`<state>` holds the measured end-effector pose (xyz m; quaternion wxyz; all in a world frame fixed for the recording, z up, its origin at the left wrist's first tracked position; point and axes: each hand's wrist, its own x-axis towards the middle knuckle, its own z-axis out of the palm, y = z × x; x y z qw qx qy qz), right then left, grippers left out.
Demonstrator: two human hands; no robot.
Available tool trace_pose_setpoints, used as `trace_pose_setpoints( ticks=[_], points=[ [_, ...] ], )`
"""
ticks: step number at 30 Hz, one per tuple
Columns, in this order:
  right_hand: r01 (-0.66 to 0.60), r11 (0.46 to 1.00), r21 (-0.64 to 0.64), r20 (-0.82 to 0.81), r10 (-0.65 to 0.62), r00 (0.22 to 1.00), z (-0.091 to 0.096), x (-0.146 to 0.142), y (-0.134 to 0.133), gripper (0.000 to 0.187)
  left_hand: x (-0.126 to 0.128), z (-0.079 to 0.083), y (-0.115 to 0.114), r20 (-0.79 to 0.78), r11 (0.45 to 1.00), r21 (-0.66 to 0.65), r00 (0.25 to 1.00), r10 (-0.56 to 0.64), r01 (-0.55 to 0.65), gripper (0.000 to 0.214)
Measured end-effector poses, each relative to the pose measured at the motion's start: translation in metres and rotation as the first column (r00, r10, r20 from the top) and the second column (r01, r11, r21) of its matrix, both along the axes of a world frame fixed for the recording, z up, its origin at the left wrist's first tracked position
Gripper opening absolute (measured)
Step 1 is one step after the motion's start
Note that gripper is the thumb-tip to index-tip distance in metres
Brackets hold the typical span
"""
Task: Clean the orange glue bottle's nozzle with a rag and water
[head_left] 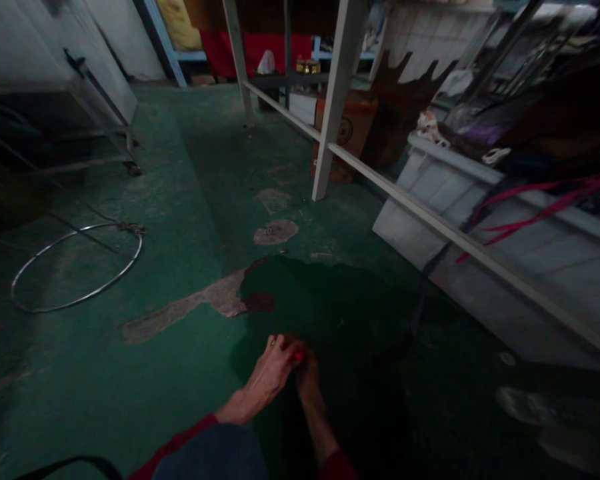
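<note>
Both of my hands meet low in the middle of the view, above the green floor. My left hand (276,363) is closed, with its fingers bent toward the other hand. A small bright red thing (299,356) shows between the two hands; its kind is too small and blurred to tell. Deep in shadow, my right hand (307,371) is closed against the same red thing from the right. The fingertips of both hands are partly hidden.
On the left, a metal ring (77,269) lies on the floor near a wheeled metal frame (129,143). A white post (333,100) with a low rail rises ahead. Behind it stands a cardboard box (347,133). Pink straps (545,203) hang over a white-sided bench at right.
</note>
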<state>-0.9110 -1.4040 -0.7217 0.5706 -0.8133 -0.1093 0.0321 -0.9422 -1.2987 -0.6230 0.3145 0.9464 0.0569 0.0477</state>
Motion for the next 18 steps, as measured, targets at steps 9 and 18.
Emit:
trace_pose_setpoints(
  ticks=[9,18],
  points=[
    [-0.066,0.991,-0.120,0.056,0.073,0.996,0.016,0.034,0.009,0.042,-0.001,0.001,0.019,0.027,0.988,-0.020,0.988,0.151,-0.151,0.014],
    [-0.281,0.952,-0.123,0.003,0.283,0.959,0.015,0.052,-0.020,0.041,0.005,0.002,0.027,0.052,0.976,-0.191,0.992,0.113,-0.101,0.028]
  ],
)
